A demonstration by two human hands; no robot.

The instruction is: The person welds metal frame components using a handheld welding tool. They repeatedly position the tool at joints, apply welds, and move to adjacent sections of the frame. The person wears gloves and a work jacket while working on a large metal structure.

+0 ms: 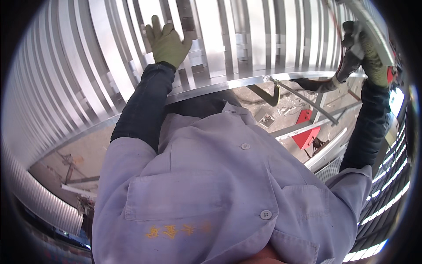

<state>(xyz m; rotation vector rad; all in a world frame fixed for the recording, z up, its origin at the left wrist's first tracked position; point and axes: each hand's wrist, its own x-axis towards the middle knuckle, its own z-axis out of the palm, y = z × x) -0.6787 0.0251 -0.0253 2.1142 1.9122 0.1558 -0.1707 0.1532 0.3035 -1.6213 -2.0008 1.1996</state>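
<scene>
My left hand (169, 44), in an olive-green glove, lies with fingers spread on a row of shiny metal slats (211, 35) in front of me. Over at the far right, my right hand (373, 66) wears a similar glove. Its fingers appear to be closed round a dark grey tool (350, 61) with a cable trailing from its lower end. What kind of tool this is cannot be made out. A long pale metal bar (373, 33) passes close above the right hand and partly hides it.
A metal rail (220, 85) borders the slats on my side. Below it, the floor (285, 108) holds scattered scraps, a red metal piece (305, 130) and crossing steel bars (307, 103). More ribbed metal (39, 198) curves along the left.
</scene>
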